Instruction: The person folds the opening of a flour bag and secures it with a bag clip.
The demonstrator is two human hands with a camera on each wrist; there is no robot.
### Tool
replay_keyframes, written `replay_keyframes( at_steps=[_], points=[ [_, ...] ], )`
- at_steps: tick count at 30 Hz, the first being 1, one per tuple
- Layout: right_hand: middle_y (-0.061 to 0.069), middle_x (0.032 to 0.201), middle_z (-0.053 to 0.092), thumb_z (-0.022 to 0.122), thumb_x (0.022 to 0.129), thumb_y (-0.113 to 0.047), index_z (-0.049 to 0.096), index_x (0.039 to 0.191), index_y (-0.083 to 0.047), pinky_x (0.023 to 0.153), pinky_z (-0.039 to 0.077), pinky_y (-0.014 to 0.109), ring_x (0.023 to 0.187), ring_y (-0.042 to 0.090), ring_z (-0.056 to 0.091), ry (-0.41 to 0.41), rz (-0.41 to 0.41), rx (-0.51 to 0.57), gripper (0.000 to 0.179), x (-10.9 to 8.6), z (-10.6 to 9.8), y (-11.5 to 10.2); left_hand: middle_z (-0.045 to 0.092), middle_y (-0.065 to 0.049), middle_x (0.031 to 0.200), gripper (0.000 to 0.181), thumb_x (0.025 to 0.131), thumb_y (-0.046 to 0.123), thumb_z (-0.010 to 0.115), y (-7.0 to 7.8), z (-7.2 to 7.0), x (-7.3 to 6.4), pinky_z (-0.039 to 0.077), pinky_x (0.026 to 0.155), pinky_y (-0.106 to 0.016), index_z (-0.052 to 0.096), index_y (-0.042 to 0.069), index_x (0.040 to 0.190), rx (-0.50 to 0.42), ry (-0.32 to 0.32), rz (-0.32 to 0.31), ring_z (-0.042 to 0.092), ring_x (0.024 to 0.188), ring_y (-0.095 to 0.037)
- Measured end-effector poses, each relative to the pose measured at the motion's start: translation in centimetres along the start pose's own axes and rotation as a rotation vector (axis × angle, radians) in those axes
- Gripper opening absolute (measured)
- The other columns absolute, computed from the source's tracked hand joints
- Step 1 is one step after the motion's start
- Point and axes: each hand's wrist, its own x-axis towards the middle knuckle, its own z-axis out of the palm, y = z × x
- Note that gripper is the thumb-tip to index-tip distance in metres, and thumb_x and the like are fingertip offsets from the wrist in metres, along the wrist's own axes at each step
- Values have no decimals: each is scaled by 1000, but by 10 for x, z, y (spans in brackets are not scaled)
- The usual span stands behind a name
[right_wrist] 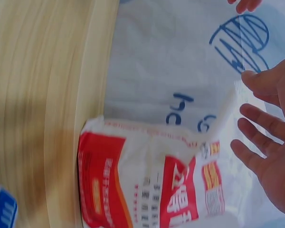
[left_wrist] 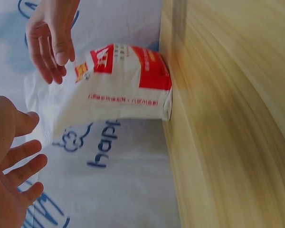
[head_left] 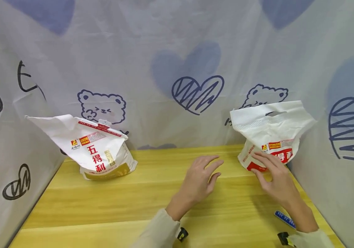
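A white flour bag (head_left: 276, 129) with red print and a cut-out handle at its top stands at the right rear of the table. My right hand (head_left: 277, 179) is in front of it, fingers loosely bent and overlapping its lower front in the head view; a gap shows between them in the right wrist view. My left hand (head_left: 195, 179) hovers over the middle of the table, left of that bag, with relaxed fingers and nothing held. Another white flour bag (head_left: 102, 151), with red characters and a gold band along the bottom, leans at the left rear.
A small blue printed strip (head_left: 284, 219) lies on the wooden table (head_left: 102, 210) near my right wrist. Cloth walls (head_left: 139, 69) printed with hearts and bears enclose the back and both sides, close behind the bags.
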Motion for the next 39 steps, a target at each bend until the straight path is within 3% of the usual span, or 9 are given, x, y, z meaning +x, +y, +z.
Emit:
replay_keyframes(
  at_steps=[4, 7, 10, 14, 17, 20, 26, 31, 39],
  points=[
    [18, 129, 64, 84, 71, 10, 68, 128, 0, 109, 27, 10, 117, 38, 57, 16, 16, -18, 60, -4, -12, 10, 62, -8, 138, 36, 95, 13, 73, 10, 13, 14, 38, 115, -35, 67, 11, 131, -3, -29, 28, 57, 128, -22],
    [19, 129, 64, 84, 79, 2, 67, 127, 1, 109, 25, 9, 117, 40, 55, 21, 40, -36, 51, -7, -21, 18, 62, -5, 139, 37, 97, 17, 72, 18, 23, 25, 34, 117, -31, 67, 13, 133, 60, -62, 53, 56, 130, -18],
    [20, 128, 64, 70, 98, -34, 66, 127, 3, 108, 24, 8, 115, 42, 55, 27, 42, -58, 47, -11, -29, 28, 61, -2, 142, 39, 98, 22, 70, 27, 32, 36, 29, 119, -28, 65, 16, 137, 113, -98, 77, 54, 132, -16],
    [22, 124, 64, 45, 98, -66, 67, 125, 4, 108, 24, 7, 110, 43, 55, 48, 29, -90, 78, -15, -38, 42, 59, 0, 144, 41, 99, 26, 68, 37, 47, 52, 25, 120, -27, 63, 19, 139, 147, -132, 104, 54, 132, -15],
    [25, 126, 63, 65, 98, -42, 67, 125, 4, 108, 24, 8, 110, 45, 55, 63, 33, -96, 54, -17, -44, 52, 58, 2, 144, 39, 100, 29, 66, 42, 57, 64, 24, 121, -27, 63, 20, 138, 175, -148, 111, 53, 132, -14],
    [26, 128, 63, 73, 85, -14, 66, 126, 5, 109, 24, 8, 111, 47, 55, 65, 33, -103, 45, -19, -50, 59, 58, 3, 144, 38, 100, 30, 66, 46, 66, 72, 24, 121, -27, 63, 21, 137, 190, -160, 116, 52, 131, -13],
    [26, 127, 62, 68, 94, -27, 66, 125, 6, 110, 23, 10, 111, 49, 55, 61, 36, -145, 45, -25, -56, 70, 56, 2, 146, 39, 101, 34, 63, 54, 77, 82, 18, 123, -29, 63, 21, 138, 236, -184, 139, 48, 137, -14],
    [26, 125, 62, 79, 71, 9, 66, 124, 6, 109, 22, 8, 111, 48, 57, 77, 70, -176, 54, -31, -58, 78, 54, 3, 149, 40, 102, 35, 61, 60, 85, 91, 18, 124, -32, 62, 21, 140, 261, -242, 144, 44, 141, -13],
    [25, 122, 63, 82, 66, 12, 67, 121, 6, 106, 21, 5, 108, 47, 58, 81, 65, -186, 57, -34, -56, 100, 57, 6, 143, 35, 104, 35, 57, 68, 108, 108, 24, 120, -28, 63, 23, 136, 337, -315, 178, 47, 135, -12]
  ],
)
